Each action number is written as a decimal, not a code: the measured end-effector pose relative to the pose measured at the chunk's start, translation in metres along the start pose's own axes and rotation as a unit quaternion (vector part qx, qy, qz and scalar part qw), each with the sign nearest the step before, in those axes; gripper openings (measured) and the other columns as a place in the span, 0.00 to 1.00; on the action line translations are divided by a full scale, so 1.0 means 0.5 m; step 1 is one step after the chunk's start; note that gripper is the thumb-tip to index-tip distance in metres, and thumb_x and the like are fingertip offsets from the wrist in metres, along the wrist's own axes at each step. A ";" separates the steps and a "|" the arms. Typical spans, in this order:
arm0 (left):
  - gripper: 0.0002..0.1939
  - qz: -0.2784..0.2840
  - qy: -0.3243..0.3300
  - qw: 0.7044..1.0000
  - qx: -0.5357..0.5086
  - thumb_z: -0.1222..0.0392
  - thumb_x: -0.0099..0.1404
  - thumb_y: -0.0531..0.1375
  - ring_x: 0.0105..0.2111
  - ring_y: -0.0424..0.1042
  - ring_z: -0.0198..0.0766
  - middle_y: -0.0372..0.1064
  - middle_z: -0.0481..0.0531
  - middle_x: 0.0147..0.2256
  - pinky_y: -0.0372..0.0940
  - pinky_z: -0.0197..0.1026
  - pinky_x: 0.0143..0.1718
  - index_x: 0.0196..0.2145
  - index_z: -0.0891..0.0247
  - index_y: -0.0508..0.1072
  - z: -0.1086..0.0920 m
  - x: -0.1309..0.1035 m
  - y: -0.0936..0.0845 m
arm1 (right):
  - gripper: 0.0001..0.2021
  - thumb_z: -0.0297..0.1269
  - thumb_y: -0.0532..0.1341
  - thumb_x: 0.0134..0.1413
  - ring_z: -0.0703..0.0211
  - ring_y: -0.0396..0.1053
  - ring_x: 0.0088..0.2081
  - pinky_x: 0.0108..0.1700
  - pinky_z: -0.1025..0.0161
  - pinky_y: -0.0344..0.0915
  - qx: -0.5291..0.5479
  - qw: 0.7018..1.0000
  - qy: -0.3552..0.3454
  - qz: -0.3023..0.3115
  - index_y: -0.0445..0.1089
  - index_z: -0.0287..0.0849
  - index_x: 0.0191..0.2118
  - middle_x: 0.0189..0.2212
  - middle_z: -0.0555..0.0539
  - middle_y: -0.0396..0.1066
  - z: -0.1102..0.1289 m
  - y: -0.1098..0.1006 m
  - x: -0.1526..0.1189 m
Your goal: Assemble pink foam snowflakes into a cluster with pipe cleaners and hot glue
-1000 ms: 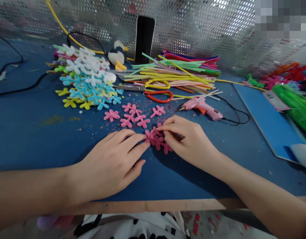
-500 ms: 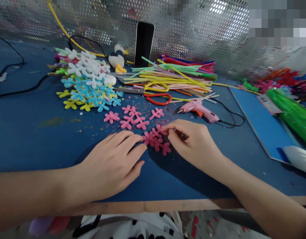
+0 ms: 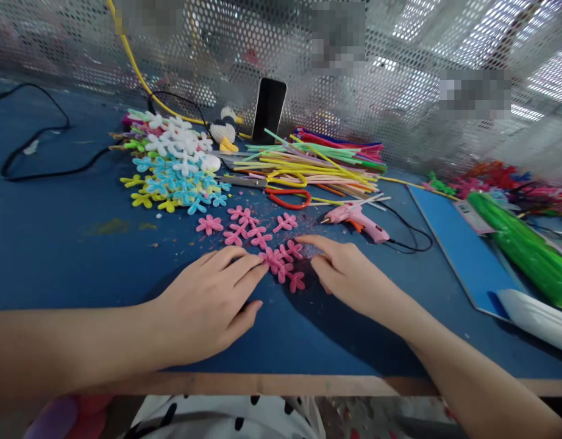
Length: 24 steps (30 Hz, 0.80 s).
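Pink chenille-stem branch cluster (image 3: 282, 266): flat on the blue tabletop (image 3: 89, 268), in the gap between both hands, near the table's front half. One fuller flower at its left end; branches fan from there to the right, one angling away from the body, one toward it. Single long axis hard to call, roughly left to right.

Left hand (image 3: 212, 305) is nearer: palm down, fingers loosely extended, tips touching the flower end, thumb apart, no pinch visible. Cluster lies straight off those fingertips, to the right.

Right hand (image 3: 342, 265) on the branch side: index stretched leftward, the others curled beneath, nothing seen gripped. Cluster lies left of it. Index tip at the far branch; contact or a sliver of gap, cannot tell.

Just beyond: more pink chenille pieces (image 3: 236, 233), some overlapping. Farther: pink glue gun (image 3: 354, 218), nozzle leftward; scissors (image 3: 258, 183), blades leftward; heap of white, blue and yellow chenille snowflakes (image 3: 175, 164); loose chenille stems (image 3: 317, 167); upright phone (image 3: 269, 113) at the mesh panel (image 3: 354, 116).
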<state>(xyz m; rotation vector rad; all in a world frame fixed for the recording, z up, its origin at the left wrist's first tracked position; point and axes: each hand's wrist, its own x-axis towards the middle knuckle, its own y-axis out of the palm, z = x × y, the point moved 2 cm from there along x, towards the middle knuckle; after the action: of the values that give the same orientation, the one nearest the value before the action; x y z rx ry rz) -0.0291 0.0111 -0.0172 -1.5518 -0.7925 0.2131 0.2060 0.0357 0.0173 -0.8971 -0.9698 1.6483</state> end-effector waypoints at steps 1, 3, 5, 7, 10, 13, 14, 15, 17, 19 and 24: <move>0.23 0.000 -0.002 1.000 0.000 0.56 0.72 0.54 0.56 0.66 0.54 0.70 0.60 0.57 0.67 0.58 0.55 0.60 0.68 0.70 0.001 0.000 0.001 | 0.24 0.27 0.50 0.60 0.59 0.66 0.21 0.30 0.63 0.59 0.003 1.000 0.005 0.008 0.70 0.40 0.59 0.16 0.53 0.68 0.001 0.001 0.000; 0.23 -0.001 -0.005 1.000 -0.001 0.55 0.72 0.54 0.56 0.65 0.54 0.70 0.60 0.58 0.67 0.58 0.55 0.60 0.68 0.69 0.003 -0.001 0.002 | 0.21 0.28 0.50 0.60 0.59 0.67 0.21 0.31 0.63 0.59 0.016 1.000 0.011 0.013 0.72 0.40 0.56 0.16 0.53 0.68 -0.001 0.001 0.001; 0.24 -0.001 -0.004 1.000 -0.006 0.55 0.72 0.53 0.56 0.65 0.54 0.70 0.60 0.58 0.66 0.58 0.56 0.61 0.69 0.69 0.004 -0.001 0.003 | 0.18 0.28 0.50 0.61 0.59 0.68 0.22 0.31 0.63 0.59 0.028 0.999 0.013 0.012 0.73 0.41 0.51 0.17 0.53 0.68 -0.006 0.001 0.002; 0.24 0.005 0.000 1.000 -0.014 0.56 0.73 0.53 0.57 0.64 0.54 0.69 0.60 0.59 0.66 0.58 0.57 0.61 0.69 0.68 0.005 -0.001 0.003 | 0.16 0.29 0.50 0.61 0.60 0.67 0.22 0.31 0.63 0.58 0.034 0.999 0.012 0.007 0.73 0.42 0.46 0.17 0.53 0.68 -0.011 0.001 0.001; 0.23 0.016 0.007 0.999 -0.029 0.58 0.74 0.51 0.59 0.63 0.53 0.68 0.59 0.61 0.64 0.57 0.58 0.62 0.69 0.67 0.006 0.000 0.004 | 0.14 0.29 0.50 0.60 0.62 0.66 0.21 0.30 0.63 0.57 0.039 0.999 0.000 0.007 0.73 0.42 0.37 0.17 0.53 0.68 -0.016 0.000 0.000; 0.23 0.030 0.009 0.999 -0.044 0.61 0.74 0.50 0.60 0.61 0.51 0.65 0.56 0.63 0.62 0.56 0.61 0.64 0.66 0.65 0.009 0.002 0.005 | 0.15 0.28 0.49 0.59 0.63 0.64 0.21 0.29 0.63 0.55 0.038 0.999 -0.018 0.023 0.71 0.43 0.29 0.17 0.53 0.68 -0.018 -0.007 -0.003; 0.23 0.033 0.010 0.998 -0.049 0.62 0.74 0.49 0.61 0.61 0.50 0.64 0.56 0.64 0.62 0.56 0.61 0.64 0.65 0.64 0.010 0.003 0.006 | 0.15 0.28 0.49 0.58 0.63 0.63 0.21 0.28 0.63 0.54 0.031 0.999 -0.024 0.028 0.71 0.43 0.27 0.17 0.53 0.67 -0.019 -0.014 -0.004; 0.24 0.034 0.009 0.998 -0.054 0.63 0.74 0.49 0.61 0.61 0.49 0.64 0.56 0.64 0.61 0.55 0.62 0.65 0.65 0.63 0.010 0.004 0.006 | 0.15 0.29 0.49 0.58 0.63 0.62 0.21 0.28 0.62 0.53 0.017 0.999 -0.026 0.025 0.70 0.43 0.26 0.17 0.52 0.67 -0.022 -0.022 -0.005; 0.24 0.030 0.002 0.998 -0.061 0.63 0.75 0.48 0.61 0.61 0.48 0.64 0.58 0.63 0.61 0.54 0.62 0.65 0.67 0.63 0.011 0.007 0.005 | 0.14 0.30 0.51 0.57 0.61 0.62 0.21 0.28 0.61 0.52 -0.050 0.999 -0.005 -0.023 0.69 0.43 0.25 0.18 0.51 0.67 -0.033 -0.047 -0.006; 0.23 0.024 -0.003 0.998 -0.060 0.62 0.75 0.48 0.60 0.62 0.48 0.66 0.60 0.61 0.60 0.54 0.62 0.63 0.69 0.65 0.011 0.010 0.003 | 0.12 0.35 0.53 0.59 0.57 0.63 0.22 0.28 0.60 0.51 -0.177 0.973 0.067 -0.130 0.68 0.44 0.26 0.20 0.47 0.67 -0.055 -0.076 -0.005; 0.21 0.024 -0.003 0.998 -0.053 0.60 0.75 0.48 0.58 0.64 0.50 0.68 0.60 0.59 0.61 0.56 0.62 0.61 0.69 0.68 0.008 0.011 0.000 | 0.19 0.52 0.55 0.62 0.38 0.69 0.37 0.39 0.49 0.60 -0.300 0.931 0.030 -0.208 0.68 0.42 0.30 0.30 0.34 0.70 -0.142 -0.091 0.017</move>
<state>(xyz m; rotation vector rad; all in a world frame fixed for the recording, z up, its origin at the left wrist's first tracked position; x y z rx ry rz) -0.0272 0.0178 -0.0163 -1.6729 -0.7832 0.2141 0.2846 0.0657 0.0288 -1.0383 -1.5418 0.9640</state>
